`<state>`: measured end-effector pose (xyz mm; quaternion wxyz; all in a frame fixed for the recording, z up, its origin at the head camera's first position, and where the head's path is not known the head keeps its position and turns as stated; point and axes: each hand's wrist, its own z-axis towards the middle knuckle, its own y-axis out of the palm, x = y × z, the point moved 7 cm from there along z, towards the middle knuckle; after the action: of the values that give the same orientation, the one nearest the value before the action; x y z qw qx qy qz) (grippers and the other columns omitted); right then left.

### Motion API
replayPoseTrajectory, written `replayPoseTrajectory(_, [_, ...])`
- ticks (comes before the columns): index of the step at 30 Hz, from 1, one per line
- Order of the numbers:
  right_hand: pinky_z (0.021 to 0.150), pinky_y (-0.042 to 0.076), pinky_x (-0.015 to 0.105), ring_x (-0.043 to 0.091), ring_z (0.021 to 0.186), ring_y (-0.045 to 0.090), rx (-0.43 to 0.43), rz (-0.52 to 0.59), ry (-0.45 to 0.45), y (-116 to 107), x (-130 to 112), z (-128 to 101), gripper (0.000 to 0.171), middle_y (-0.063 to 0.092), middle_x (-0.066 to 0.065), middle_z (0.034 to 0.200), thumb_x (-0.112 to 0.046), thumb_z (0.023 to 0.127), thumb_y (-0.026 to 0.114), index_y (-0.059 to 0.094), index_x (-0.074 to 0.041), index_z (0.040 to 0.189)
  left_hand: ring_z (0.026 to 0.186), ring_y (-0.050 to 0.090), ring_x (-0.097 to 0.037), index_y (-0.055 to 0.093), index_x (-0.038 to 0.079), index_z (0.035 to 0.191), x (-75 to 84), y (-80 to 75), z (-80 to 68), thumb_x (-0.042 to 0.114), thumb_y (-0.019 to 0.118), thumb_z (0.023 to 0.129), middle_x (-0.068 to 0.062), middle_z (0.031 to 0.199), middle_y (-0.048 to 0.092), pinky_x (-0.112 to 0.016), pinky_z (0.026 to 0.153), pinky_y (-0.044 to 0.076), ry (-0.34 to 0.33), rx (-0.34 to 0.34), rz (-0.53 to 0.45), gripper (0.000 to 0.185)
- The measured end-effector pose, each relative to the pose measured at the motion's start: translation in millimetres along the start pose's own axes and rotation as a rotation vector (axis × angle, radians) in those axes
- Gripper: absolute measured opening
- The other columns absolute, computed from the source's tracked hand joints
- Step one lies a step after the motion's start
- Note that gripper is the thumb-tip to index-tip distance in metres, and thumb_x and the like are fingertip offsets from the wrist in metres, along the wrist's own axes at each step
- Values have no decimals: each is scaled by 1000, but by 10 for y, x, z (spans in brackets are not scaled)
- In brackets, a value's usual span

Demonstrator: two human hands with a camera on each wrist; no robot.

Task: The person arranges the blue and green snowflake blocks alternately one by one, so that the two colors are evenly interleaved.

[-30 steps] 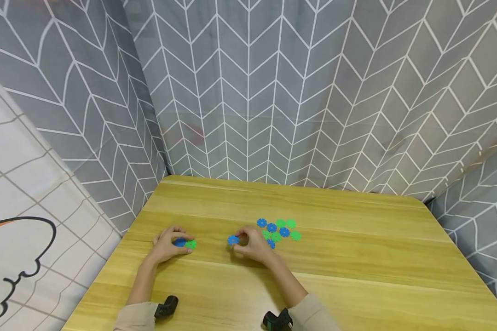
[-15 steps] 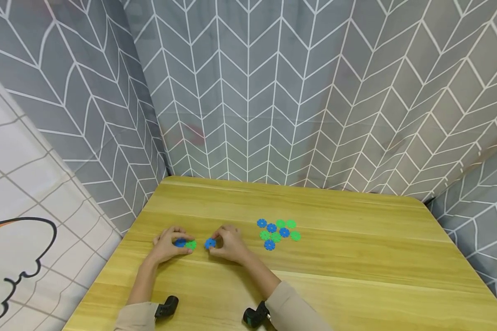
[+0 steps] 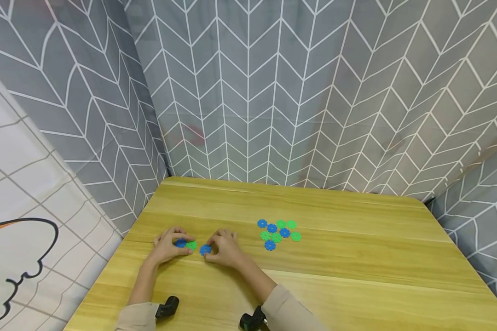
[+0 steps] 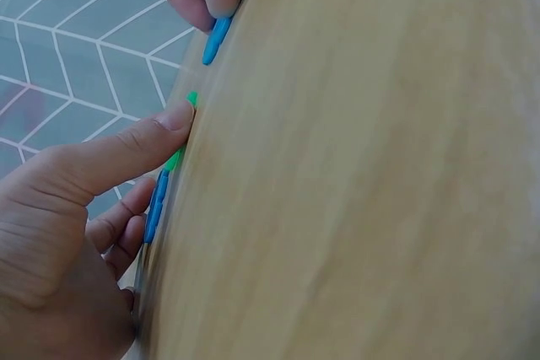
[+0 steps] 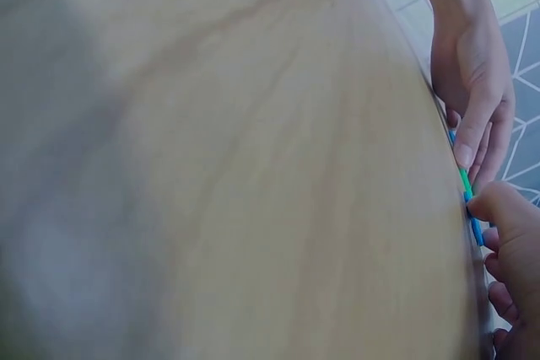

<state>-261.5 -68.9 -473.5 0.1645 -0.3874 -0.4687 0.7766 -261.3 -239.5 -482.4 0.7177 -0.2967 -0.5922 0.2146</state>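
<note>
Blue gear [image 3: 205, 249] pinched in right hand [image 3: 225, 250] fingertips, touching the green gear [image 3: 192, 245] under left hand's [image 3: 165, 246] curled fingers, near the table's [image 3: 356, 276] left edge.

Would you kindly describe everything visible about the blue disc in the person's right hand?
The blue disc is a small, flat, flower-shaped piece with notched edges, plastic by its look. It sits low over the wooden table, pinched at its right edge by the right hand. It is right beside the green disc under the left hand; whether the two touch cannot be told. In the left wrist view it appears edge-on as a thin blue sliver at the fingertips. The loose pile of discs lies apart, to the right.
</note>
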Motion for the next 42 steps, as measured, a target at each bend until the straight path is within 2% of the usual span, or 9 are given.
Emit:
replayPoseTrajectory(6, [74,24,25,15,97,49,10,-18,-28,24,-52,7,25,59,-1,103,-34,80,71,71,-15,96,110,40,-43,74,12,97,-8,6,-7,23,83,71,-17,114,52,-60,88,12,-6,-5,6,29])
replayPoseTrajectory(20, [74,24,23,13,97,48,-17,-25,-5,65,-105,32,24,58,-2,106,-35,84,68,71,-16,99,110,39,-43,74,13,96,-18,7,-9,25,83,70,-16,113,52,-63,89,9,-4,-4,12,29])
replayPoseTrajectory(27, [80,29,27,15,100,50,18,6,-11,26,-71,-21,39,58,0,105,-34,85,68,65,-10,116,109,40,-44,74,13,96,-10,8,-12,24,83,70,-16,113,53,-61,87,12,-6,2,28,30])
replayPoseTrajectory(33, [87,36,37,17,95,53,115,67,24,-218,72,-222,39,60,2,97,-24,84,70,62,-5,117,109,40,-43,74,12,95,-13,18,-16,23,84,69,-17,113,52,-58,85,13,-2,8,21,30])
replayPoseTrajectory(39, [80,42,40,24,89,56,233,57,57,-613,381,-540,36,63,8,92,-14,80,73,63,0,111,110,39,-43,74,12,95,-21,13,-5,21,83,69,-18,113,52,-60,88,10,9,14,2,29])
replayPoseTrajectory(42, [78,43,43,26,89,55,277,41,103,-789,585,-730,36,63,9,89,-11,77,75,64,1,108,110,38,-44,74,12,95,-23,9,-1,20,83,69,-18,114,52,-62,89,9,13,14,-3,29])
